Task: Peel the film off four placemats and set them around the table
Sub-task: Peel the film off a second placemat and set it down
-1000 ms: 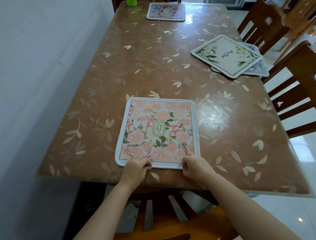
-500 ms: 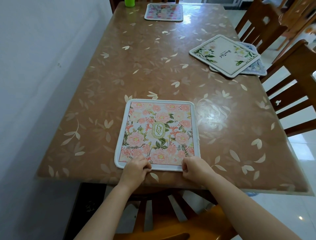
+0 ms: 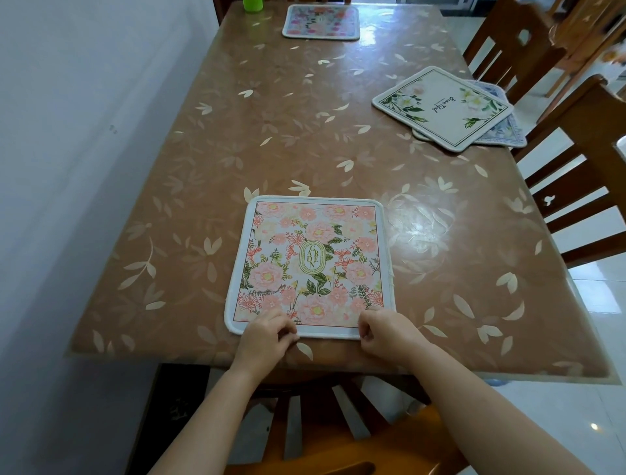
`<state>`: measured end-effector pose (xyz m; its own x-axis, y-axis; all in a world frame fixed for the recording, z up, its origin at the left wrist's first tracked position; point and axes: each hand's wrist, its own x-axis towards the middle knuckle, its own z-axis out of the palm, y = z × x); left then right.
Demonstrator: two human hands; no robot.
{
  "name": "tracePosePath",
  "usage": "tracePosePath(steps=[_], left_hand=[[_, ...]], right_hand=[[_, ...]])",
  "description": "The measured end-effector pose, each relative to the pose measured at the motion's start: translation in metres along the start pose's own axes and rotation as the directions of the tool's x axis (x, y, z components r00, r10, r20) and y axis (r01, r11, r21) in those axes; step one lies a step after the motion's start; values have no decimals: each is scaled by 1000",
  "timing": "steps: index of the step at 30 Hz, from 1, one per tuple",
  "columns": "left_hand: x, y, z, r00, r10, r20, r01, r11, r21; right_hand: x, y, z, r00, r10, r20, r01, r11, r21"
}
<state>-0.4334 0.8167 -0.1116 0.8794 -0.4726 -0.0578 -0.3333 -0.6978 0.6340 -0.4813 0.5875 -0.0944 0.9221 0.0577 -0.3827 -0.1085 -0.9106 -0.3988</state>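
glossy plastic cover on table (image 3: 271, 135); matt cloth-edged placemat (image 3: 311, 264); wooden chair (image 3: 582, 190).

My left fingers (image 3: 287, 329) and right fingers (image 3: 367, 334) hold the near edge of the nearest placemat (image 3: 311, 261), which lies flat on the counter (image 3: 237, 135) just ahead of them. Well ahead and to the right, the upper placemat (image 3: 440, 105) lies on the lower placemat (image 3: 503, 137) by the counter's right edge. Straight ahead at the far end lies the far placemat (image 3: 320, 20), with a cup (image 3: 253, 4) near its left. A side chair (image 3: 582, 162) stands right of the counter, and a near chair (image 3: 338, 451) is below my wrists.
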Motion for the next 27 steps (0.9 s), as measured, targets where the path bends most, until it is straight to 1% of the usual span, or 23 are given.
tracePosePath(steps=[3,5,7,9,10,12,15,19,27], left_hand=[[1,-8,-2,993,-77,-89,79,997,24],[3,-17,-5,989,-120,-91,128,988,87],[4,-27,-6,992,-126,-8,126,975,181],[6,-34,-3,987,-121,101,82,941,328],[7,-37,-1,983,-127,133,66,918,392],[10,-39,3,979,-143,143,63,886,459],[23,-40,4,980,-129,153,41,878,478],[51,-43,4,978,-100,183,-9,856,516],[126,-45,8,993,-43,113,-17,874,486]], right_hand=[[3,6,-1,999,-25,-48,25,1000,6],[6,10,-3,997,-5,-82,4,1000,-11],[9,14,0,998,1,-67,-5,998,-60],[13,15,8,999,-40,-4,39,989,-141],[15,15,13,998,-62,23,65,983,-171],[18,12,23,997,-74,37,81,973,-218],[24,10,28,995,-99,0,95,950,-297],[50,10,18,986,-167,-21,151,931,-332],[116,16,-7,967,-245,-70,209,920,-332]])
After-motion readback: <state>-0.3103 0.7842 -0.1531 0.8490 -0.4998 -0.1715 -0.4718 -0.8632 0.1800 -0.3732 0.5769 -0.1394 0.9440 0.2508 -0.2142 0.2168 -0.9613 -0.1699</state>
